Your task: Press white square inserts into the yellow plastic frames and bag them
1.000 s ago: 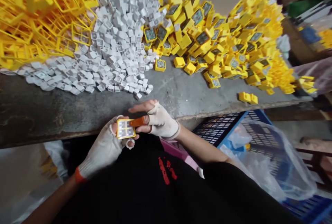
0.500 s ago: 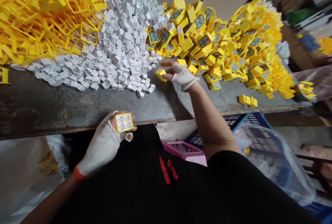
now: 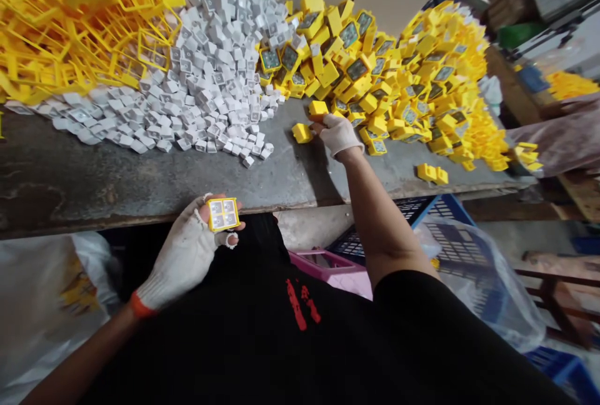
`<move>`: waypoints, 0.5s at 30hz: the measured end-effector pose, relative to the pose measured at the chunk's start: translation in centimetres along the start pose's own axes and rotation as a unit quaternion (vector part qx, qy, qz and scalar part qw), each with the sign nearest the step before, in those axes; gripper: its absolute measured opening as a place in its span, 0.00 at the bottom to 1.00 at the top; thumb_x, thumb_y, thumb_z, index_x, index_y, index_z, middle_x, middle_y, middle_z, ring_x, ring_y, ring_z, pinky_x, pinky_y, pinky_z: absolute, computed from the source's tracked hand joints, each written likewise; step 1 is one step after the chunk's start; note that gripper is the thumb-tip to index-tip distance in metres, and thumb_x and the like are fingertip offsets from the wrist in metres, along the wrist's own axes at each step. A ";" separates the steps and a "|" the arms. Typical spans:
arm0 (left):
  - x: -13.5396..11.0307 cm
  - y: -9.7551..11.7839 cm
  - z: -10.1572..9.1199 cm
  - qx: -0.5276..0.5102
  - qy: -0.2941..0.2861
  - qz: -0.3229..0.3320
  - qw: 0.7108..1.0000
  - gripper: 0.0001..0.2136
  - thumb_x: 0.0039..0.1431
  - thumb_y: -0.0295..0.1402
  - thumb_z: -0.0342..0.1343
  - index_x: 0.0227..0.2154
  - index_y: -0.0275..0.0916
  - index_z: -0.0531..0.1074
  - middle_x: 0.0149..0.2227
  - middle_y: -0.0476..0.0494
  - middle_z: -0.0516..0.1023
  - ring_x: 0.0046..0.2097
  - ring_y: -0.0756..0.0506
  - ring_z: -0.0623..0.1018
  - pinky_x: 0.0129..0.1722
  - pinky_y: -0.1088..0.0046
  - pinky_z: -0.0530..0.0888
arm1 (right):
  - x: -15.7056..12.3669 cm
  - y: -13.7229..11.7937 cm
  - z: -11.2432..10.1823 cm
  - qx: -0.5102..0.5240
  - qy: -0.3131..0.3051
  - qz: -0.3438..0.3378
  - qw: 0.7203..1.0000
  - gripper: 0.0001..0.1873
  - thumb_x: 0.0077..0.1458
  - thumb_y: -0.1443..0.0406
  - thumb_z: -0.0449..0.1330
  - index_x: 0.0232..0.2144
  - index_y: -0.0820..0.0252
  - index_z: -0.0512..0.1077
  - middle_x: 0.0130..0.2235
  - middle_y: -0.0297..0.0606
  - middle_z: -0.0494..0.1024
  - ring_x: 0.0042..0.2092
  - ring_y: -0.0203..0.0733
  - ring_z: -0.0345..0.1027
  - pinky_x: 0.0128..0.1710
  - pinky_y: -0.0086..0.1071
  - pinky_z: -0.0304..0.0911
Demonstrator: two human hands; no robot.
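My left hand [image 3: 182,255], in a white knit glove with an orange cuff, grips a square yellow frame [image 3: 224,214] holding four pale cells, just below the table edge. Far out on the grey table, my right hand [image 3: 338,135] is gloved too. Its fingertips are against a yellow block [image 3: 318,109] at the foot of the yellow heap. A second yellow block [image 3: 302,133] lies just left of those fingers. Whether the right hand grips anything is hidden.
A heap of white cube parts [image 3: 210,74] and a heap of yellow parts [image 3: 375,67] cover the grey table [image 3: 94,186]. A tangle of yellow frames [image 3: 79,24] lies far left. A pink tray [image 3: 319,264] and a blue crate in clear plastic [image 3: 450,236] sit below the table.
My right hand has moved away from the left hand, out across the table to the yellow blocks. The left hand stays near the table edge with the same frame.
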State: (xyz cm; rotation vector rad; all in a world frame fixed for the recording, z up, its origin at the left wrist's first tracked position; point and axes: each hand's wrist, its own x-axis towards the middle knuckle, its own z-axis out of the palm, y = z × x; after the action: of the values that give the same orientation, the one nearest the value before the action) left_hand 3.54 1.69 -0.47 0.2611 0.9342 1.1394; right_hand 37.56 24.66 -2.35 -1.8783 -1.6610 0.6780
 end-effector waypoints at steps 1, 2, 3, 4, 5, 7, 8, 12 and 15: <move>-0.1 0.0 -0.1 0.002 0.002 0.001 1.000 0.14 0.58 0.37 0.82 0.41 0.43 0.83 0.42 0.42 0.92 0.36 0.38 0.90 0.30 0.66 0.84 | -0.2 0.1 -0.2 -0.021 -0.001 -0.019 1.000 0.20 0.64 0.71 0.67 0.56 0.58 0.88 0.47 0.42 0.91 0.48 0.48 0.84 0.58 0.43 0.79; -0.2 0.1 -0.2 0.004 0.004 0.001 1.000 0.13 0.59 0.37 0.81 0.41 0.43 0.83 0.43 0.41 0.92 0.36 0.37 0.90 0.30 0.66 0.84 | -0.6 0.1 -0.3 -0.048 -0.009 -0.038 0.998 0.23 0.62 0.73 0.66 0.57 0.59 0.87 0.47 0.42 0.91 0.48 0.48 0.84 0.59 0.44 0.79; -0.2 0.1 -0.2 0.006 0.006 0.001 1.000 0.13 0.60 0.36 0.80 0.42 0.43 0.82 0.43 0.41 0.92 0.36 0.37 0.90 0.30 0.66 0.84 | -0.9 0.1 -0.5 -0.072 -0.025 -0.051 0.996 0.25 0.61 0.74 0.66 0.59 0.59 0.87 0.45 0.42 0.91 0.47 0.48 0.85 0.59 0.44 0.80; -0.3 0.1 -0.3 0.008 0.008 0.001 1.000 0.13 0.61 0.36 0.79 0.42 0.43 0.82 0.43 0.41 0.91 0.36 0.37 0.90 0.30 0.66 0.84 | -1.2 0.1 -0.6 -0.086 -0.046 -0.056 0.994 0.26 0.61 0.74 0.66 0.59 0.60 0.86 0.43 0.41 0.91 0.45 0.48 0.84 0.57 0.44 0.81; -0.3 0.1 -0.3 0.009 0.010 0.000 1.000 0.12 0.62 0.36 0.78 0.42 0.42 0.81 0.43 0.40 0.91 0.36 0.37 0.90 0.31 0.66 0.84 | -1.5 0.1 -0.8 -0.088 -0.069 -0.052 0.992 0.26 0.61 0.74 0.65 0.59 0.60 0.86 0.40 0.40 0.91 0.42 0.47 0.84 0.54 0.44 0.82; -0.4 0.0 -0.2 0.011 0.013 0.001 1.000 0.12 0.62 0.35 0.77 0.43 0.42 0.80 0.43 0.40 0.91 0.36 0.37 0.90 0.31 0.65 0.84 | -1.8 0.0 -1.2 -0.069 -0.099 -0.035 0.992 0.24 0.65 0.72 0.61 0.59 0.61 0.86 0.39 0.40 0.91 0.38 0.45 0.84 0.49 0.42 0.83; -0.4 -0.1 -0.1 0.010 0.016 0.002 1.000 0.12 0.63 0.35 0.77 0.43 0.41 0.80 0.43 0.40 0.90 0.36 0.37 0.89 0.31 0.66 0.83 | -1.7 -0.1 -1.5 -0.073 -0.098 -0.043 0.992 0.24 0.66 0.72 0.59 0.59 0.61 0.86 0.40 0.42 0.91 0.40 0.46 0.85 0.48 0.42 0.84; -0.3 -0.4 0.0 0.009 0.006 0.008 1.000 0.12 0.65 0.37 0.76 0.43 0.40 0.80 0.42 0.39 0.90 0.34 0.39 0.88 0.29 0.67 0.82 | -0.5 -0.3 -1.9 -0.246 -0.080 -0.220 0.941 0.34 0.61 0.75 0.61 0.67 0.56 0.82 0.70 0.48 0.86 0.66 0.59 0.82 0.67 0.57 0.79; -0.1 -0.7 -0.1 0.006 -0.012 0.013 1.000 0.15 0.65 0.41 0.77 0.43 0.39 0.81 0.42 0.38 0.91 0.34 0.40 0.88 0.29 0.68 0.83 | 0.5 -0.5 -1.6 -0.325 -0.133 -0.339 0.873 0.38 0.58 0.73 0.67 0.70 0.55 0.80 0.77 0.48 0.79 0.71 0.67 0.77 0.71 0.66 0.74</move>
State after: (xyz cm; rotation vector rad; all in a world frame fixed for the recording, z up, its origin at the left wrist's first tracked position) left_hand 3.89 1.23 -0.92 0.2981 0.9186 1.1530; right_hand 38.33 25.12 -0.87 -1.4133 -2.7793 0.0664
